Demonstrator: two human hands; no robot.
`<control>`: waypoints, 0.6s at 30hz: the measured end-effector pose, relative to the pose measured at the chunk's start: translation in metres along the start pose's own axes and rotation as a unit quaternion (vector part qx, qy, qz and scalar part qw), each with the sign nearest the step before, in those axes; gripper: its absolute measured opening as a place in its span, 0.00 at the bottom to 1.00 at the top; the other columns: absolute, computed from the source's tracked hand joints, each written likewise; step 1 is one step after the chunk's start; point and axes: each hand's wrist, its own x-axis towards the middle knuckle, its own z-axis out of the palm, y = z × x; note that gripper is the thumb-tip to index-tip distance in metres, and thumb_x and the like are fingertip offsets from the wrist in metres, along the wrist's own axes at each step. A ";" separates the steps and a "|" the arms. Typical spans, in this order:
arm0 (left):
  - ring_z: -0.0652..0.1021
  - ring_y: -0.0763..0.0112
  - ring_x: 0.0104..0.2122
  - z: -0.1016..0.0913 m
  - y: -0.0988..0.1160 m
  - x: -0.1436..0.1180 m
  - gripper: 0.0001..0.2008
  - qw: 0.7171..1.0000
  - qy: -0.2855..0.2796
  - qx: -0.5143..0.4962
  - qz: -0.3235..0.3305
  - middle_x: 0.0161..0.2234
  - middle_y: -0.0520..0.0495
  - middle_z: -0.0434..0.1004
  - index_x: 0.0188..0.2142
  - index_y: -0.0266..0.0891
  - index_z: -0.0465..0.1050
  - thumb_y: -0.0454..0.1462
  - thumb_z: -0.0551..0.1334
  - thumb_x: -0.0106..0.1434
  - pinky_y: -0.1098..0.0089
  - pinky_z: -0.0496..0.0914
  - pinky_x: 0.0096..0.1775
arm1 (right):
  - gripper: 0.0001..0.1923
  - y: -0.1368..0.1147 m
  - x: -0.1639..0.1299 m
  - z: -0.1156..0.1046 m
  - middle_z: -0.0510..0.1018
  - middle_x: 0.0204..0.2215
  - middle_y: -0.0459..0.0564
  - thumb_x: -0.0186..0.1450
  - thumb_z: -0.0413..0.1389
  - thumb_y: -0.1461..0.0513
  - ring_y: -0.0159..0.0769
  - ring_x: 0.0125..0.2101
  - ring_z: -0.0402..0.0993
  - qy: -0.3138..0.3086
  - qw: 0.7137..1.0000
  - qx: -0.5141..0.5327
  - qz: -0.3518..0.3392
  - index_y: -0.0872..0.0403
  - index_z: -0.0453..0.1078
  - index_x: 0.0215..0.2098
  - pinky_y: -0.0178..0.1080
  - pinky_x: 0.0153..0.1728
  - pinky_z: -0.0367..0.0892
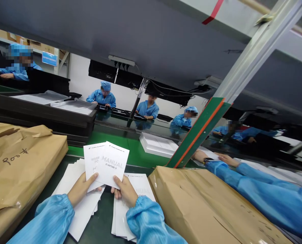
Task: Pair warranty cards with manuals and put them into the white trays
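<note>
Both my hands hold up two white booklets over the dark bench. A manual booklet (114, 164) printed "MANUAL" lies in front, pinched at its lower edge by my right hand (125, 190). Behind it and to the left sits a warranty card (93, 162), gripped by my left hand (81, 189). Under my left hand lies a spread pile of white sheets (82, 210). A second stack of white manuals (140, 184) rests under my right wrist.
Brown paper parcels stand at the left (21, 169) and right (206, 206). A co-worker's blue sleeve (262, 193) reaches in from the right. A green conveyor (130, 149) carries black trays (44, 115) and a white box (158, 144). Several people in blue sit beyond.
</note>
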 end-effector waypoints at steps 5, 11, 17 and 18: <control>0.71 0.70 0.20 0.000 0.000 0.000 0.19 1.000 -0.004 -0.001 -0.001 0.16 0.48 0.70 0.34 0.29 0.64 0.46 0.54 0.52 0.71 0.65 0.24 | 0.21 0.003 0.001 -0.002 0.67 0.10 0.44 0.54 0.47 0.49 0.22 0.06 0.55 -0.004 1.000 -0.008 -0.002 0.61 0.60 0.29 0.25 0.05 0.43; 0.71 0.69 0.21 0.001 0.001 -0.001 0.20 1.000 -0.001 -0.007 -0.003 0.18 0.48 0.70 0.35 0.30 0.63 0.46 0.54 0.51 0.71 0.65 0.25 | 0.26 0.003 0.002 -0.002 0.67 0.10 0.43 0.53 0.47 0.48 0.22 0.06 0.54 -0.005 1.000 -0.007 -0.008 0.62 0.59 0.37 0.25 0.05 0.43; 0.69 0.71 0.18 0.002 0.004 -0.001 0.18 1.000 -0.013 0.021 -0.001 0.15 0.50 0.68 0.30 0.32 0.66 0.47 0.54 0.51 0.73 0.62 0.21 | 0.25 0.002 0.002 -0.004 0.66 0.10 0.43 0.53 0.48 0.48 0.21 0.07 0.54 0.001 1.000 0.023 -0.001 0.62 0.59 0.36 0.25 0.05 0.43; 0.69 0.71 0.17 0.001 0.003 -0.001 0.18 1.000 -0.017 0.024 0.002 0.15 0.50 0.68 0.28 0.33 0.66 0.48 0.54 0.51 0.74 0.61 0.20 | 0.25 0.002 0.001 -0.004 0.66 0.10 0.42 0.53 0.49 0.48 0.21 0.07 0.54 0.001 1.000 0.028 0.000 0.62 0.59 0.36 0.25 0.05 0.43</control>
